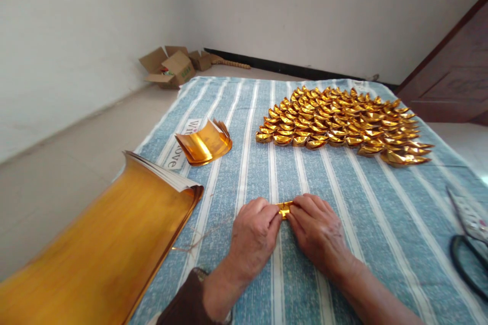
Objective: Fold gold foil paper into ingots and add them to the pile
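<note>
A small strip of folded gold foil paper lies between my two hands, low over the striped cloth. My left hand pinches its left end, the fingers pressed together. On the other end, my right hand has its thumb and fingers closed. Only the middle of the foil shows; both ends are hidden under the fingers. Beyond my hands, to the right, stand many folded gold paper ingots in close rows. A small curled stack of gold foil sheets rests to the left.
A large stack of gold sheets hangs over the table's left side. Scissors with black handles lie at the right edge. A blue and white striped cloth covers the table. Open cardboard boxes sit on the floor behind.
</note>
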Motion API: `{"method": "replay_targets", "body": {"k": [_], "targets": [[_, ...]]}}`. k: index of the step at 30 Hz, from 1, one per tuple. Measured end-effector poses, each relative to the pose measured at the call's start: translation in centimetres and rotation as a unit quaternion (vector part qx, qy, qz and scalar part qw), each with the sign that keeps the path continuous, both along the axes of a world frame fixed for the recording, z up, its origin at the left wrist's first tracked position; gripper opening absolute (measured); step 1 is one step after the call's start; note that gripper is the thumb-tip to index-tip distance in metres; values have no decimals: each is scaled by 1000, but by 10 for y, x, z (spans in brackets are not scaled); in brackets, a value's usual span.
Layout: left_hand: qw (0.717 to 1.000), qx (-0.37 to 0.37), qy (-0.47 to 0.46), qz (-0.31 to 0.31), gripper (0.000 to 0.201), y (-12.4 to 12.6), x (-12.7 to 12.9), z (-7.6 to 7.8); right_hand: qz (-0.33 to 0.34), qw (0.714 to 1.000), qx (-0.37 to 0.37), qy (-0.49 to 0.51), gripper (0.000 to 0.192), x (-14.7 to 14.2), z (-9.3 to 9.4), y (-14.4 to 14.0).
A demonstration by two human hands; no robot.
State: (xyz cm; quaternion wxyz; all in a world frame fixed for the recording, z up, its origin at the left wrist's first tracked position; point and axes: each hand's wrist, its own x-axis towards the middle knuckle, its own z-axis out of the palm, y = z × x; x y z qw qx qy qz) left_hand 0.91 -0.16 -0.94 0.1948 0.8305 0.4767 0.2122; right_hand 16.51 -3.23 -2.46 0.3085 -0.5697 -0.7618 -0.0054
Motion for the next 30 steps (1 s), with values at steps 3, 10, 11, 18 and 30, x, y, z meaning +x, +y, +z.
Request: {"method": "replay_targets", "body": {"k": [3,10,11,18,30], "targets": [[1000,4,-2,-1,19,1,-1,-1,-9,1000,-1,-5,31,-1,0,0],[1000,-2,-7,-14,24,3,-3,-2,-24,1000,1,-1,29,-4,-1,1],[1000,-1,-7,-17,24,4,-3,-2,-26,1000,2,1,29,-4,-2,1],[998,-23,-30,-48,26,8,-11,-1,-29,1000,11,2,30,-4,-3,1],[983,-87,-162,-18,15,17,-21,4,-32,999,23,-6,30,-4,-6,1]]}}
